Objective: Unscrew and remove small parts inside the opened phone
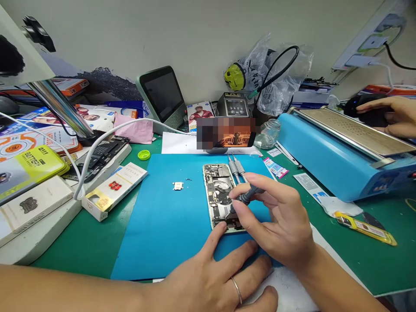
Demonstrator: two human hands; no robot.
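Observation:
An opened phone (218, 212) lies on a blue mat (169, 229), its inner parts showing. My right hand (279, 221) grips a dark grey screwdriver (247, 196) between thumb and fingers, its thin tip angled down onto the lower part of the phone. With the index fingertip on the phone's lower left corner, my left hand (224, 273) rests with fingers spread, one wearing a ring. Two more screwdrivers (236, 167) lie along the phone's upper right edge. To the left sit a small metal plate (178, 186) and tiny dark bits.
A blue machine (318, 156) with a perforated top stands right, with another person's hand (393, 113) behind it. A yellow cutter (367, 227) lies in front. Left are a cigarette box (115, 190), a white cable (94, 151) and a lamp post (61, 108). A propped phone (240, 133) stands behind.

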